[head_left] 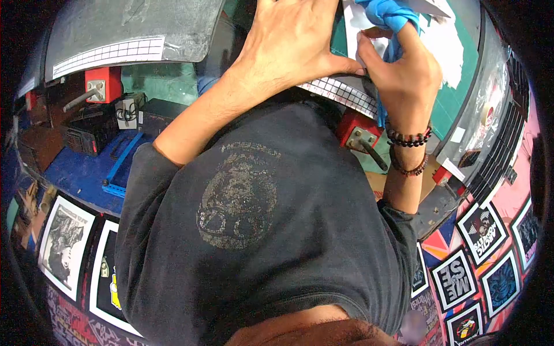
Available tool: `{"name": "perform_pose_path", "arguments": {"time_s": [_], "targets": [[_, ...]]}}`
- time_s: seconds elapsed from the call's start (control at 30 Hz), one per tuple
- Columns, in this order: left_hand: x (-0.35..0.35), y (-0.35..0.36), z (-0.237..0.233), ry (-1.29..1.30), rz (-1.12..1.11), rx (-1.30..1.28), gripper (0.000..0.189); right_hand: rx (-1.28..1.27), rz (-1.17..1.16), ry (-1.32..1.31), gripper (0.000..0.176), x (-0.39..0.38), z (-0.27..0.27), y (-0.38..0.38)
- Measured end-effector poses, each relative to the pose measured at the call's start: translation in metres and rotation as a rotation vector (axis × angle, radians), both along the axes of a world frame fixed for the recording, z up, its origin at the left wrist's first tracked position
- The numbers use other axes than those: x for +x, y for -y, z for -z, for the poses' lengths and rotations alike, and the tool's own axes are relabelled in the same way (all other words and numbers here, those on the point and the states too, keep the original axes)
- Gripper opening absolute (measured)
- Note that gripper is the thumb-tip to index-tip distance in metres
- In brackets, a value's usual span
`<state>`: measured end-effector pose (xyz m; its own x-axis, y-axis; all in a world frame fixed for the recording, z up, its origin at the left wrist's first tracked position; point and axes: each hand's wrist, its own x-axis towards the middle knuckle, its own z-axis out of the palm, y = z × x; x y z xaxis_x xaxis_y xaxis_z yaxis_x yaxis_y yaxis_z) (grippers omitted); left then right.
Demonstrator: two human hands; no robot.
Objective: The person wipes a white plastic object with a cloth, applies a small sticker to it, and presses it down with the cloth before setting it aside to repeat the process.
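Note:
My left hand (294,37) lies palm down near the top edge, over a dark board. Its thumb stretches right towards my other hand; the other fingertips run out of view. My right hand (404,69) has its fingers closed around a twisted blue cloth (392,12), with a strip of it hanging down past the wrist. Thumb and forefinger come together beside a white sheet (353,23). Beneath lies a green cutting mat (473,63), partly covered by white paper (453,52). A white grid-marked strip (369,105) runs along the board's near edge.
Another dark board (133,29) with a grid strip is at upper left. Red metal brackets (359,130) with protruding handles sit under the edges. A blue frame (124,161) and black equipment (89,132) are at left. Framed prints (66,245) line both lower sides.

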<state>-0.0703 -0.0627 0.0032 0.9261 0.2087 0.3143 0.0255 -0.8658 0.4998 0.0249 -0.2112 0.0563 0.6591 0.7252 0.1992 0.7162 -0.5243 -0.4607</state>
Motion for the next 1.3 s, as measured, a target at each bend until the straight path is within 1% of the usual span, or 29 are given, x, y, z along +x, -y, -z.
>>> {"name": "perform_pose_path", "arguments": {"time_s": [0.07,0.13,0.23,0.27,0.3,0.37,0.43,0.47,0.53,0.57,0.6,0.63,0.67,0.7,0.77,0.8,0.83,0.87,0.9,0.93,0.97,1.0,1.03,1.07,1.13,1.17,1.2,1.27,1.3], "targets": [[0.0,0.0,0.0,0.01,-0.005,0.001,0.105,-0.01,0.012,0.013,0.034,-0.001,-0.001,-0.003],[0.001,-0.001,-0.002,-0.02,-0.006,-0.02,0.104,0.092,-0.021,0.107,0.028,-0.002,0.0,-0.009],[0.001,0.001,0.001,0.023,-0.007,0.016,0.103,0.148,-0.002,0.153,0.027,-0.004,0.008,-0.009],[0.001,0.001,0.0,0.023,-0.004,0.017,0.103,0.15,0.001,0.153,0.027,-0.007,0.004,-0.009],[0.002,0.0,-0.001,0.005,-0.008,0.011,0.103,0.081,-0.021,0.138,0.032,-0.011,-0.005,-0.008],[0.001,0.001,-0.003,-0.011,-0.008,0.006,0.103,0.014,-0.04,0.125,0.037,-0.009,-0.002,-0.001],[0.002,-0.001,-0.003,-0.031,0.004,-0.011,0.102,0.151,-0.079,0.175,0.032,0.008,0.022,0.018],[0.003,-0.004,-0.005,-0.027,0.003,-0.004,0.102,0.24,-0.088,0.183,0.036,0.009,0.014,0.022],[0.003,-0.011,-0.008,-0.092,0.097,0.013,0.102,0.514,0.13,0.138,0.045,0.019,0.017,0.039],[0.007,-0.017,-0.01,-0.121,0.15,0.033,0.101,0.566,0.062,0.108,0.049,0.028,0.012,0.039],[0.01,-0.023,-0.02,-0.224,0.202,0.017,0.099,0.482,0.039,0.009,0.049,0.038,0.003,0.043],[0.015,-0.03,-0.025,-0.252,0.27,-0.007,0.098,0.394,0.02,-0.084,0.05,0.049,-0.006,0.046],[0.021,-0.038,-0.026,-0.281,0.344,-0.028,0.097,0.376,-0.045,-0.15,0.047,0.059,0.0,0.047],[0.024,-0.043,-0.023,-0.291,0.373,0.014,0.088,0.418,-0.032,-0.017,0.051,0.067,0.019,0.038],[0.028,-0.054,-0.025,-0.257,0.473,0.027,0.067,0.396,-0.065,-0.152,0.063,0.072,0.027,0.042],[0.031,-0.055,-0.028,-0.228,0.507,0.02,0.063,0.341,-0.122,-0.421,0.071,0.075,0.021,0.05],[0.033,-0.055,-0.031,-0.199,0.541,0.014,0.059,0.371,-0.09,-0.417,0.068,0.072,0.024,0.051],[0.026,-0.048,-0.048,-0.259,0.492,0.01,0.054,0.398,-0.068,-0.418,0.068,0.071,0.026,0.053],[0.025,-0.043,-0.058,-0.322,0.44,0.007,0.048,0.37,-0.065,-0.317,0.066,0.07,0.029,0.055],[0.025,-0.04,-0.048,-0.148,0.447,0.006,0.042,0.34,-0.061,-0.218,0.064,0.069,0.03,0.056],[0.025,-0.029,-0.056,-0.209,0.38,0.023,0.043,0.364,-0.038,-0.224,0.064,0.065,0.025,0.056],[0.024,-0.016,-0.064,-0.267,0.31,0.04,0.044,0.263,-0.01,-0.235,0.062,0.059,0.013,0.055],[0.026,-0.011,-0.057,-0.124,0.326,0.141,0.045,0.16,0.013,-0.248,0.06,0.056,0.008,0.055],[0.028,-0.006,-0.059,-0.135,0.342,0.157,0.045,0.179,0.028,-0.256,0.06,0.056,0.009,0.056],[0.028,0.005,-0.066,-0.221,0.287,0.219,0.048,0.253,-0.017,-0.274,0.059,0.058,0.012,0.059],[0.029,0.011,-0.068,-0.147,0.268,0.303,0.034,0.268,-0.008,-0.279,0.059,0.061,0.019,0.06],[0.03,0.009,-0.062,-0.154,0.278,0.317,0.034,0.298,-0.043,-0.242,0.059,0.064,0.029,0.06],[0.026,0.005,-0.043,-0.089,0.233,0.373,0.041,0.341,-0.071,-0.21,0.059,0.066,0.036,0.06],[0.026,0.005,-0.041,-0.149,0.201,0.282,0.053,0.33,-0.042,-0.273,0.059,0.064,0.035,0.061]]}}
